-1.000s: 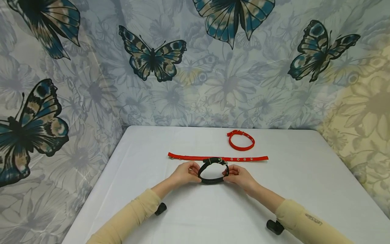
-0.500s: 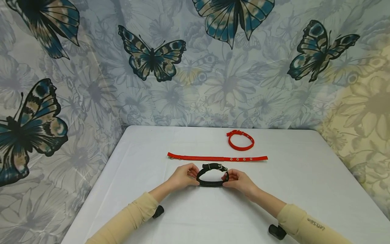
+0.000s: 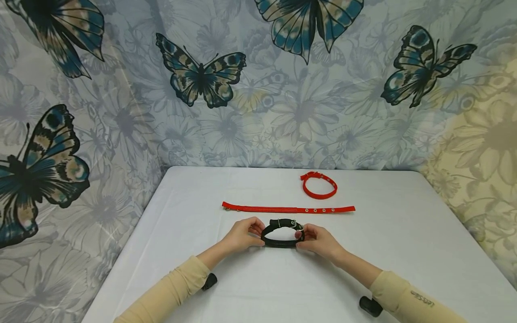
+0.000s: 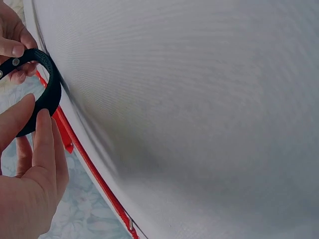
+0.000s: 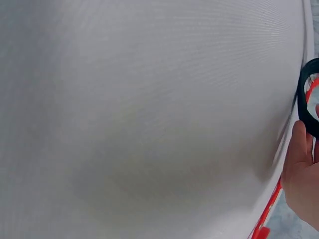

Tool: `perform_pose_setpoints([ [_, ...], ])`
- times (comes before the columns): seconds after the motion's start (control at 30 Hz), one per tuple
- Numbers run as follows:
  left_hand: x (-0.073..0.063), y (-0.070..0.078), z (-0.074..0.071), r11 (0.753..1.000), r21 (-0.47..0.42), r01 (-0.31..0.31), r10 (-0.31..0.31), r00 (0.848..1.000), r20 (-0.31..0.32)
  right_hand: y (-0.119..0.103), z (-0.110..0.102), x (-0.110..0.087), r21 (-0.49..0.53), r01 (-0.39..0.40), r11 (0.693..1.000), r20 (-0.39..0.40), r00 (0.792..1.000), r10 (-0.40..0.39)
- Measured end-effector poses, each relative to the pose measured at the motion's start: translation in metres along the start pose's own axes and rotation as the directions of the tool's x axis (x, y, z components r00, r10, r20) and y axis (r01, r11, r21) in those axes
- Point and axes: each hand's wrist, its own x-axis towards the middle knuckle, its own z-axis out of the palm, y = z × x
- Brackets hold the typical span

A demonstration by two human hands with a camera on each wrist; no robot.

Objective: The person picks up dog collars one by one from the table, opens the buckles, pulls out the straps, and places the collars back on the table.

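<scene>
As left hand (image 3: 243, 235) pinches black loop (image 3: 279, 243), right hand (image 3: 321, 241) opposite, likewise pinching narrowly.

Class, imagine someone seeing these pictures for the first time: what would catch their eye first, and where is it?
Probably the big blue-and-black butterflies spread across the pale backdrop behind the white table. Next might come the vivid looped red strap near the table's far edge, with the straight red strap lying nearer. Closer still, the left hand and right hand hold a looped black strap by its sides.
</scene>
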Motion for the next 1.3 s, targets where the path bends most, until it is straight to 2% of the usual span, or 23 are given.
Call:
perform_pose_setpoints([
  [0.43,-0.0025,0.0006,-0.0004,1.000,-0.013,0.003,-0.003,1.000,-0.008,-0.0032,-0.0010,-0.0013,-0.032,0.011,0.999,-0.031,0.999,-0.012],
  [0.73,-0.0031,0.0047,-0.0034,0.997,-0.053,-0.056,0.054,0.998,-0.029,-0.0019,-0.0031,-0.0006,-0.041,0.049,0.998,-0.022,0.999,-0.049],
  [0.97,-0.0044,0.0039,-0.0019,0.996,-0.082,-0.033,0.030,0.999,-0.039,-0.0035,-0.0016,-0.0021,-0.044,0.037,0.998,-0.032,0.999,-0.038],
  [1.3,-0.0065,0.0027,-0.0023,0.996,-0.086,-0.024,0.021,0.999,-0.036,-0.0047,-0.0062,-0.0051,-0.103,0.051,0.993,-0.040,0.998,-0.056],
])
